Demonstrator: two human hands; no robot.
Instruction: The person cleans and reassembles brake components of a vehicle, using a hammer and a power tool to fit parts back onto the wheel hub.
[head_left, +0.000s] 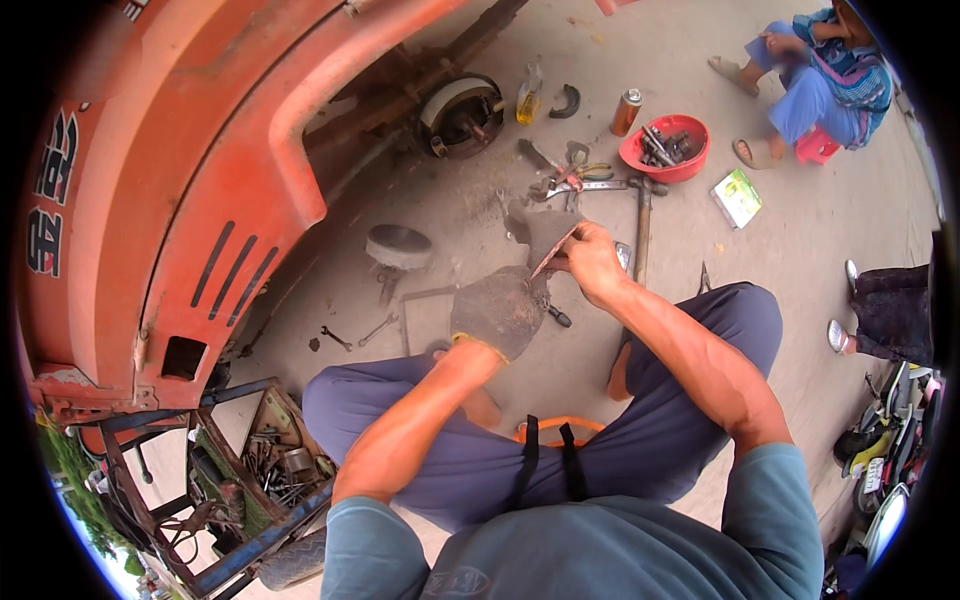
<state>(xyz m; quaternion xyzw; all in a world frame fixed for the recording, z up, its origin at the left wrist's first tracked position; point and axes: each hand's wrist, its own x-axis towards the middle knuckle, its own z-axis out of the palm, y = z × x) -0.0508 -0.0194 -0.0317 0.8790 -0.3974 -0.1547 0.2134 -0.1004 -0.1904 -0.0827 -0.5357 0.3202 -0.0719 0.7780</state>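
A dark grey work glove with a yellowish cuff covers my left hand (497, 310). Its fingers are curled and meet the lower edge of a loose grey piece (545, 232) that looks like another work glove, with a reddish edge. My bare right hand (597, 262) pinches that edge from the right. Just below the hands, a dark tool with a rounded end (559, 316) lies on the ground. Beyond them are a hammer (643, 225), a wrench (597, 186) and yellow-handled pliers (596, 170). My fingertips are partly hidden.
An orange vehicle body (240, 150) fills the left, with a brake drum assembly (460, 115) beneath. A red bowl of metal parts (664, 148), a spray can (626, 112) and a round metal part (398, 246) stand about. A seated person (820, 85) is at far right.
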